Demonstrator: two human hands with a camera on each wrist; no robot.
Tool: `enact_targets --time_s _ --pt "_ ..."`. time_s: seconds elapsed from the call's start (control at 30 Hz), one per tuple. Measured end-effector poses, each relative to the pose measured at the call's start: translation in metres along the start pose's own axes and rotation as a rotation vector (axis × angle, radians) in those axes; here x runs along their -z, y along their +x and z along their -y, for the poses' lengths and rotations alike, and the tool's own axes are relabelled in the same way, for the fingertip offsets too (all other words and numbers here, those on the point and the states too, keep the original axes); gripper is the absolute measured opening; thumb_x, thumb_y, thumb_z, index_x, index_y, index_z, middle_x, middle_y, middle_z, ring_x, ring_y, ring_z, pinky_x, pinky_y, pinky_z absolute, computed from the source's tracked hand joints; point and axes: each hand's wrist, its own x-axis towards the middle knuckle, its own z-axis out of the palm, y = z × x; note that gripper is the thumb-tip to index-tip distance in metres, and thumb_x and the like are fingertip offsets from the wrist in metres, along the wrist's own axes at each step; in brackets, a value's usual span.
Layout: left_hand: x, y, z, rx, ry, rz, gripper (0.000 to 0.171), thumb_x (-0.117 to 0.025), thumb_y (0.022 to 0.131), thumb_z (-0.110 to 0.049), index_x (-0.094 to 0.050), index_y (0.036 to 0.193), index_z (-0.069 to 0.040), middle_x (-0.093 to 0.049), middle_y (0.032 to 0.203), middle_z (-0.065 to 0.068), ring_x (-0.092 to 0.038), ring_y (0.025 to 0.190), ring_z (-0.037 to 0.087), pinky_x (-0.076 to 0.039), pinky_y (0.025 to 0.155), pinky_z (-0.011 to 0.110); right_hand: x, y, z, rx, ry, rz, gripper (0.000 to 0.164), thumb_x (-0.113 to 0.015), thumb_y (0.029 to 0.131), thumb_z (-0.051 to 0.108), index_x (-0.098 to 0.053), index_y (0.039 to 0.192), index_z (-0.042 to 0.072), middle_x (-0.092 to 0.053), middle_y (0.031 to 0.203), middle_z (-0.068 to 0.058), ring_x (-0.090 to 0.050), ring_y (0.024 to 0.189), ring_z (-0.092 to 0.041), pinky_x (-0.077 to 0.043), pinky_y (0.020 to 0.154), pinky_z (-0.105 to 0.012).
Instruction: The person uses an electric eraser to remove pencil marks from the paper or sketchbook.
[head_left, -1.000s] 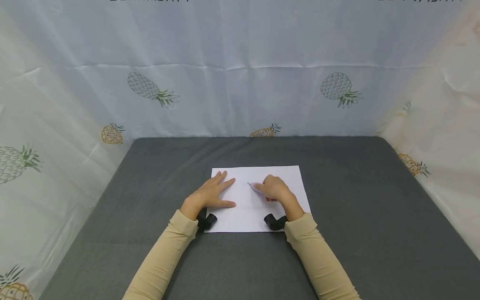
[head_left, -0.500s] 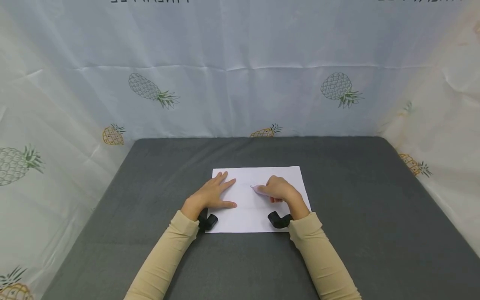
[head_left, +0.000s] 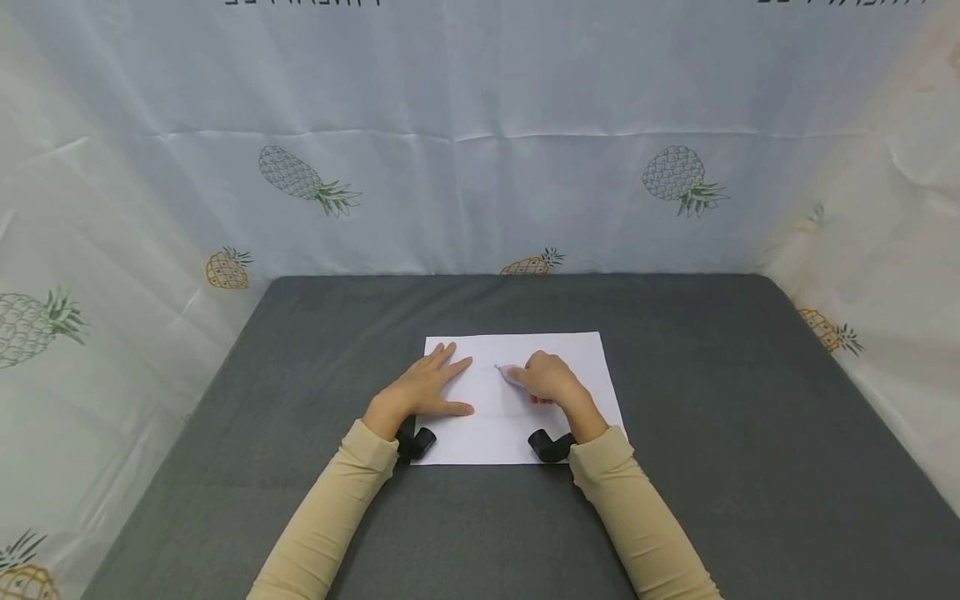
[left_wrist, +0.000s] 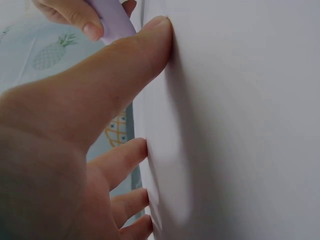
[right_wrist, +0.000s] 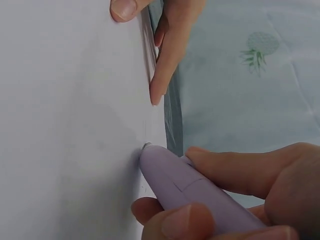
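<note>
A white sheet of paper (head_left: 487,437) lies flat on the dark table. On its left part rests my left hand (head_left: 422,385), fingers spread and straight, fingertips pressing the paper. My right hand (head_left: 553,379) grips a lavender utility knife (right_wrist: 192,185) with a rounded body, its small metal tip pointing down at the sheet. One finger sits on a small raised part of the knife's side. In the head view, the tip is near the middle of the sheet's upper half. The left thumb (left_wrist: 145,42) lies on the paper in the left wrist view, the knife just beyond it.
The grey-black cloth-covered table (head_left: 712,417) stretches around the sheet on all sides. Behind and beside it hang white curtains (head_left: 465,200) with pineapple prints. Black wrist devices (head_left: 551,445) sit under both forearms, over the sheet's near edge.
The right hand with the utility knife shifted slightly right and nearer, then returned up and left to about its first spot. The left hand has stayed in place on the paper.
</note>
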Motion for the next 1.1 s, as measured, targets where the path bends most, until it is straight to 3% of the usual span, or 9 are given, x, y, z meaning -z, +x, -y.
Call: enact_targets --time_s 0.3,0.47,0.77,1.1 --pt "-0.002 0.002 0.002 -0.002 0.004 0.005 0.084 -0.064 0.087 -0.052 -0.027 0.153 -0.017 -0.009 0.164 0.016 -0.006 0.153 0.037 -0.016 0.123 0.055 0.01 -0.003 -0.007 0.006 -0.017 0.066 0.045 -0.057 0.094 0.04 -0.067 0.075 0.0 -0.048 0.046 0.0 -0.04 0.042 -0.011 -0.033 0.045 -0.022" --pt "-0.001 0.001 0.001 -0.005 0.003 0.003 0.083 -0.064 0.087 -0.052 -0.027 0.153 -0.017 -0.01 0.164 0.016 -0.006 0.153 0.037 -0.016 0.123 0.055 0.009 -0.002 -0.006 0.018 -0.027 0.056 0.046 -0.056 0.095 0.039 -0.065 0.071 0.0 -0.047 0.045 0.001 -0.04 0.041 -0.01 -0.033 0.045 -0.021" --pt "-0.001 0.001 0.002 -0.016 0.007 -0.009 0.083 -0.064 0.087 -0.051 -0.028 0.153 -0.016 -0.011 0.164 0.018 -0.007 0.153 0.039 -0.017 0.122 0.056 -0.002 0.003 -0.001 0.005 0.01 -0.005 0.044 -0.053 0.097 0.04 -0.069 0.089 -0.001 -0.048 0.045 0.0 -0.04 0.042 -0.011 -0.032 0.045 -0.022" --pt "-0.001 0.0 0.001 -0.01 -0.002 -0.005 0.084 -0.065 0.086 -0.051 -0.028 0.153 -0.017 -0.01 0.164 0.017 -0.006 0.153 0.038 -0.017 0.122 0.056 0.009 -0.002 -0.006 -0.008 -0.036 0.058 0.047 -0.056 0.095 0.042 -0.064 0.072 0.002 -0.048 0.046 0.0 -0.04 0.042 -0.012 -0.032 0.046 -0.023"
